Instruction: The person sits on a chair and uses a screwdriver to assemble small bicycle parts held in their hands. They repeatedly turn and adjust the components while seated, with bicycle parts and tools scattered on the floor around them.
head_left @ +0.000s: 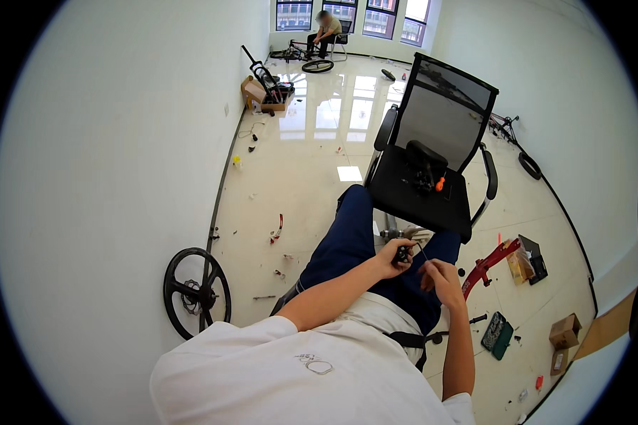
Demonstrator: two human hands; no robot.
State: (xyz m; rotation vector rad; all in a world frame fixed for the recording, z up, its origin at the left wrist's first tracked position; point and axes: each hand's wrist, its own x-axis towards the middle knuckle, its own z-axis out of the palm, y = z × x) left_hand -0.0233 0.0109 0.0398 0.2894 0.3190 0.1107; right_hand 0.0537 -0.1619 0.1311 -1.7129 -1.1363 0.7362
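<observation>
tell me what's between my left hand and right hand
In the head view, a thin dark bent rod shows between the left hand and right hand.

One head view, wide fisheye, left of a side-by-side pair; looks steeply down and forward from the wearer's head; shirt [262,375] very near at bottom, left hand [394,260] and right hand [441,280] close, below centre; floor [312,170] runs to its far edge under distant windows [381,21].

Black part [402,255] partly hidden in the left hand [387,261], too small for a sure name.
</observation>
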